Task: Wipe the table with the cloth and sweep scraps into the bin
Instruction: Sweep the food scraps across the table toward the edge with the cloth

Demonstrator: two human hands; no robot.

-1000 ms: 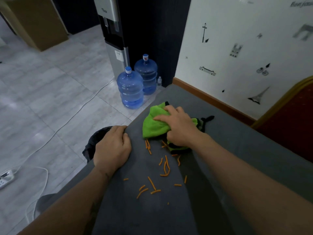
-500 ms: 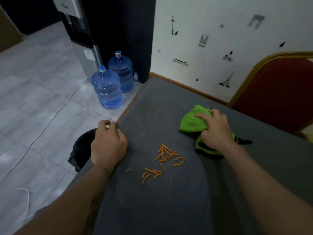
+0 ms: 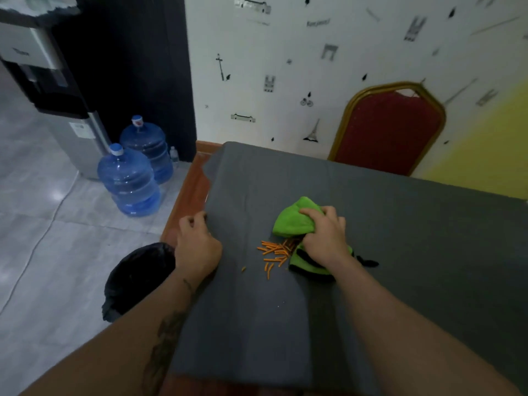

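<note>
The scraps (image 3: 275,252) are being bunched tighter than half a second ago, the bin (image 3: 137,278) lying lower left beyond the left hand (image 3: 197,247), curled at the table (image 3: 428,238) edge (grip unclear), while the cloth (image 3: 291,224) is being gripped by the nearer right hand (image 3: 325,238), touching their right side.

Dining room: water dispenser (image 3: 43,90), banquet chair (image 3: 391,130)

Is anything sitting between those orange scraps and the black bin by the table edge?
Yes: the left hand rests on the table's left edge, directly between the scraps and the bin. The right hand holds the cloth on the scraps' other side.
</note>
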